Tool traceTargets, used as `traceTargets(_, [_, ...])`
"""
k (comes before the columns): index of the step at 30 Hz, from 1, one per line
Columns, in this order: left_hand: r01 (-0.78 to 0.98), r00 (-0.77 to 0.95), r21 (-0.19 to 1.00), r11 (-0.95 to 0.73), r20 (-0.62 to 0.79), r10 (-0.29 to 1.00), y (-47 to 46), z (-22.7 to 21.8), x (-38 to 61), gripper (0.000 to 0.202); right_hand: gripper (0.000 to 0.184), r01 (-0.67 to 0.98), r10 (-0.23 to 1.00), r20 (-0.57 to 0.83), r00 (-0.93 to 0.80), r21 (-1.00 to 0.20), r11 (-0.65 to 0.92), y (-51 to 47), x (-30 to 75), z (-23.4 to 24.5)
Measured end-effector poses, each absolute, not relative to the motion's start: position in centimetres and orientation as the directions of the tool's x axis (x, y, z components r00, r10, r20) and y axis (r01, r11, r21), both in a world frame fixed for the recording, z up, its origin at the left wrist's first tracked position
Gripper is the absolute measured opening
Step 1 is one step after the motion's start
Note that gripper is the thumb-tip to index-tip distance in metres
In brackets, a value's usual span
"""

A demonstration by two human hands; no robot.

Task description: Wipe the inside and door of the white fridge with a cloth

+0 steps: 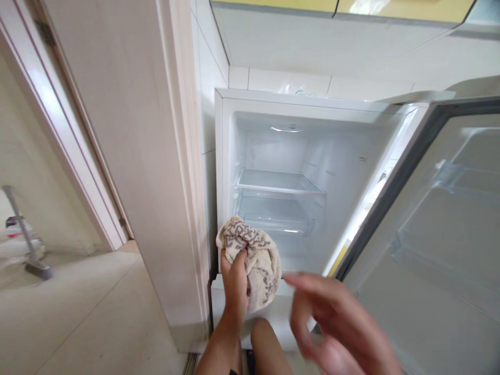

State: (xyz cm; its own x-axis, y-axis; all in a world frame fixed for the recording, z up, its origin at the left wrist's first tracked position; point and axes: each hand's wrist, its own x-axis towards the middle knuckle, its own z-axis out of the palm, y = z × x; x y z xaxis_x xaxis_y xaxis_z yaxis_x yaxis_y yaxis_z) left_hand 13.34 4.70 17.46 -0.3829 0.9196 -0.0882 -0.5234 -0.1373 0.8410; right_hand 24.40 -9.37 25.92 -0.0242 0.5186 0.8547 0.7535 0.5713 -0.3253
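Note:
My left hand (234, 276) grips a bunched cream cloth (263, 260) with a dark grey pattern, in front of the open refrigerator (219, 172). Part of that hand is hidden behind the cloth's folds. To the right, my right hand (332, 317) hangs in the air near the cloth, blurred, its fingers curved and apart with nothing between them. Behind the cloth, a glass shelf (279, 181) spans the compartment, and a clear drawer or lower shelf (277, 223) sits below it.
The refrigerator door (441, 224) stands wide on the right, with clear racks inside. A wooden door (128, 130) rises close on the left. Yellow cabinets (402, 9) hang overhead. A broom (37, 268) stands on the floor at far left. My knees are close below.

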Motion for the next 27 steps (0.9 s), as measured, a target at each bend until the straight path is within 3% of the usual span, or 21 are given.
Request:
traceTargets(3, [-0.573,-0.379,0.798,-0.184,-0.059,0.923,5.1,18.7,14.4,0.05,0.054,0.676,0.663,0.728,-0.177,-0.399,0.619,-4.6,25.5,24.3])
traceTargets(7, [-0.623,-0.33,0.746,-0.235,0.022,0.944,5.0,19.5,15.4,0.056,0.086,0.748,0.737,0.631,-0.241,-0.363,0.556,0.5,26.8,21.8])
traceTargets(12, [-0.764,-0.022,0.633,-0.127,0.171,0.985,4.4,19.7,15.6,0.09,0.11,0.729,0.755,0.56,-0.341,-0.35,0.589,3.5,27.8,21.5])
traceTargets(16, [-0.717,0.101,0.686,-0.128,0.284,0.954,4.4,19.3,14.8,0.101,0.121,0.665,0.749,0.577,-0.327,-0.422,0.616,4.8,28.0,22.5])
traceTargets(18, [-0.662,0.215,0.739,-0.125,0.347,0.913,4.7,18.9,14.0,0.109,0.115,0.579,0.732,0.62,-0.283,-0.498,0.646,5.5,28.1,23.1])
traceTargets(21, [-0.583,0.373,0.806,-0.097,0.372,0.85,5.3,18.9,12.8,0.116,0.089,0.46,0.684,0.715,-0.142,-0.564,0.686,6.5,27.9,23.4])
traceTargets(27, [-0.536,0.432,0.829,-0.16,0.432,0.791,5.5,21.0,11.9,0.089,0.045,0.316,0.637,0.751,0.177,-0.656,0.685,9.4,27.6,22.8])
